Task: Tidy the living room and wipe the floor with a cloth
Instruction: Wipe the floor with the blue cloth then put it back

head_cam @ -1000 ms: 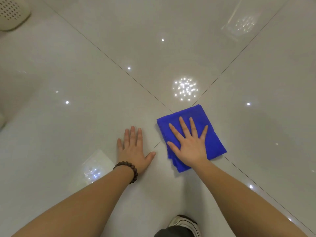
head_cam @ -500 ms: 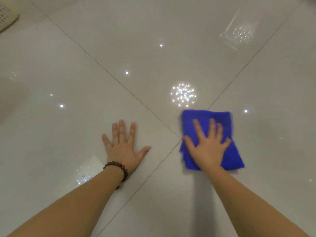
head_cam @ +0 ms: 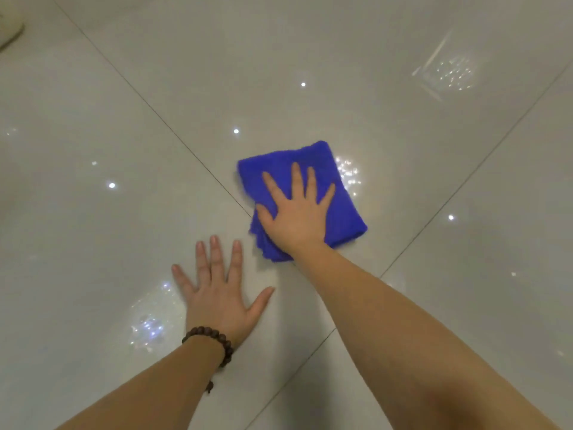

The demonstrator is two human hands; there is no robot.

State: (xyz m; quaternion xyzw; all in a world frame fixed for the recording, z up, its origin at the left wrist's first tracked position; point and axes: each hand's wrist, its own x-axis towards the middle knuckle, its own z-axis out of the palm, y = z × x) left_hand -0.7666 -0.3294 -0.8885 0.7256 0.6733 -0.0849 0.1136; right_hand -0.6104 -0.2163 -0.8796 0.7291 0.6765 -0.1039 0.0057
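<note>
While a person is kneeling over a glossy pale tiled floor [head_cam: 403,305], the head camera is looking down at two bare forearms reaching forward. The right hand [head_cam: 296,212] is lying flat on a folded blue cloth [head_cam: 344,209], fingers straight and spread, pressing rather than gripping it. That cloth is sitting just past the middle of the view, at about one o'clock from the left hand, right where the tile seams are crossing. Its long axis is running from eleven o'clock down to five o'clock, and the right fingers are pointing toward twelve.

The left hand [head_cam: 221,297] is resting palm down on bare tile, fingers spread and straight, holding nothing; it looks to be bracing the person's weight. A dark bead bracelet [head_cam: 210,341] is circling that wrist.

The right hand is the one already on the cloth, so the next wiping stroke likely belongs to it, with unwiped tile lying open toward twelve and three o'clock. Ceiling lights are glinting on the tiles.
</note>
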